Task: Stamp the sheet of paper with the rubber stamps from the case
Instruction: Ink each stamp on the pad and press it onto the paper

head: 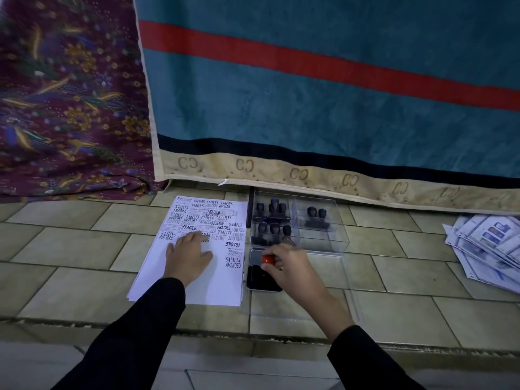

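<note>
One red-knobbed stamp point(268, 259) sits gripped in your right hand point(292, 270) over the ink pad point(263, 278), directly right of the sheet point(213, 288) your flat, open-fingered left hand point(187, 256) pins.

Stamped words on the sheet of paper, a monogram on the hanging cloth

The sheet of paper point(197, 249) carries black imprints at many angles: FRAGILE, SAMPLE, AMENDED, AIR MAIL, FAX OUT, EXPRESS; SAMPLE over AMENDED stands nearest, at its right edge; the teal cloth's beige border point(281, 171) repeats a "CC" mark; the printed papers point(484, 249) at far right are unreadable.
</note>
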`<state>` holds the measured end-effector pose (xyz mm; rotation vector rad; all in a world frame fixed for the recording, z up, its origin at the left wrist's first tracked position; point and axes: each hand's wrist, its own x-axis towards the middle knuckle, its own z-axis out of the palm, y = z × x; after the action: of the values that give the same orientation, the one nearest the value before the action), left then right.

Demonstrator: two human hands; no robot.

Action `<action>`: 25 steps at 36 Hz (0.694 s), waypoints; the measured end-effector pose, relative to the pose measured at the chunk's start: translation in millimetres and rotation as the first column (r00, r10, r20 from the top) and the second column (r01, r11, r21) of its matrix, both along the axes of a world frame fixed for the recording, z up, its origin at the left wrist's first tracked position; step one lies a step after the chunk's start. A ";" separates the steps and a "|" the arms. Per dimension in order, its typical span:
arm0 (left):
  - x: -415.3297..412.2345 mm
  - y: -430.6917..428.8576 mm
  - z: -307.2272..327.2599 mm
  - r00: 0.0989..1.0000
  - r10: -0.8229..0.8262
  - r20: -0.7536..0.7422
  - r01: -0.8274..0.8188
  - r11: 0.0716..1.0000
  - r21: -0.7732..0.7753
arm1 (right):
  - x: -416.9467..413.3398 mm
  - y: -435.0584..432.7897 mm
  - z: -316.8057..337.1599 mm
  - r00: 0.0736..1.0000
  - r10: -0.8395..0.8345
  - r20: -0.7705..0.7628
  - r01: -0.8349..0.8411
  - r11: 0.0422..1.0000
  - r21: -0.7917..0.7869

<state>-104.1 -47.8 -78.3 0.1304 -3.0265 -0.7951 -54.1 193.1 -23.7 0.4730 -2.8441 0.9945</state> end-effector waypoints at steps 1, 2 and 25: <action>-0.2 -0.2 0.3 1.000 -0.004 0.000 0.004 1.000 -0.008 | 0.4 -0.6 -0.2 1.000 -0.001 0.001 0.001 1.000 0.003; -0.1 -0.6 0.1 1.000 -0.007 0.000 0.007 1.000 -0.014 | 0.8 -1.3 -0.3 1.000 -0.004 -0.001 0.004 1.000 0.004; 24.8 27.4 -19.8 0.847 -0.460 -0.267 0.489 0.871 0.050 | 0.4 -3.1 4.2 0.999 -0.034 -0.007 0.034 0.999 -0.023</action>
<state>-79.3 -20.4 -98.1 -0.6976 -2.7909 -0.9273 -53.7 190.0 -19.6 0.4237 -2.8207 1.0159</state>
